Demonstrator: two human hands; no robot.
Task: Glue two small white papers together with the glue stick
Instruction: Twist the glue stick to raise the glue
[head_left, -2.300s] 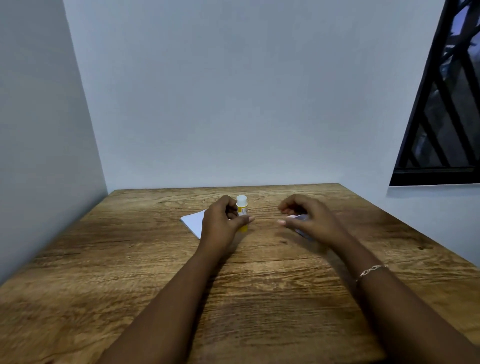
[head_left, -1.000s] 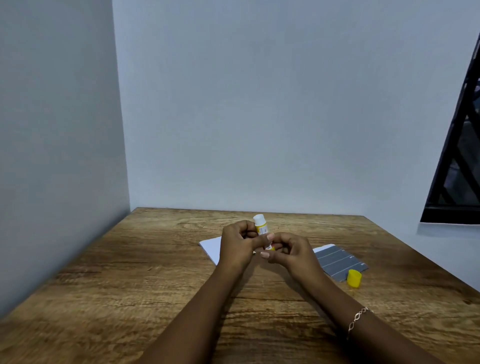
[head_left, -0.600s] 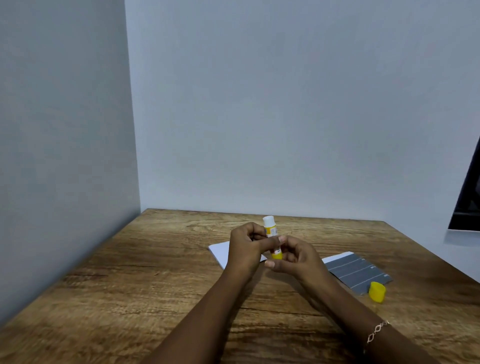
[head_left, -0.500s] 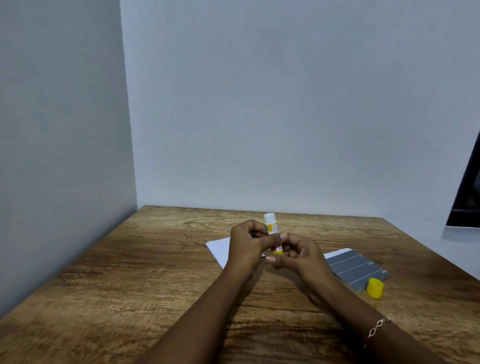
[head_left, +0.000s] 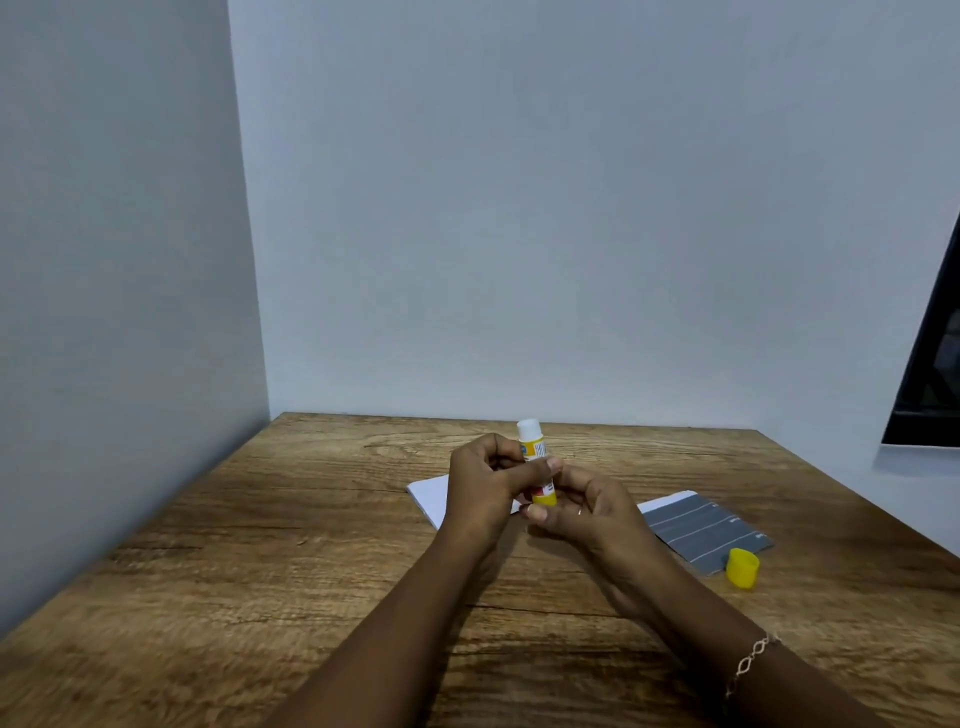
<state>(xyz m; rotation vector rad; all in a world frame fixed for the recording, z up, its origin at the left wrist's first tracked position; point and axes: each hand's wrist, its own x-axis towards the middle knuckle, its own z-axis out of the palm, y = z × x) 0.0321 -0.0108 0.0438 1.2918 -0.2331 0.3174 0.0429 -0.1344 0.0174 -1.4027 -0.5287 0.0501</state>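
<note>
My left hand (head_left: 485, 488) grips the uncapped yellow glue stick (head_left: 534, 457) upright above the wooden table (head_left: 260, 545), its white glue tip pointing up. My right hand (head_left: 587, 512) pinches the yellow base of the stick from below. A white paper (head_left: 428, 493) lies flat on the table, partly hidden behind my left hand. A second paper (head_left: 701, 527), grey with white lines and a white far edge, lies to the right. The yellow cap (head_left: 742, 568) lies at that paper's near right corner.
The table stands in a corner, with a wall close on the left and another behind. A dark window frame (head_left: 935, 364) is on the right wall. A bracelet (head_left: 748, 662) is on my right wrist.
My right hand let go of the cap, which now lies by the grey paper, and came to the glue stick's base. The view shifted left and slightly up.
</note>
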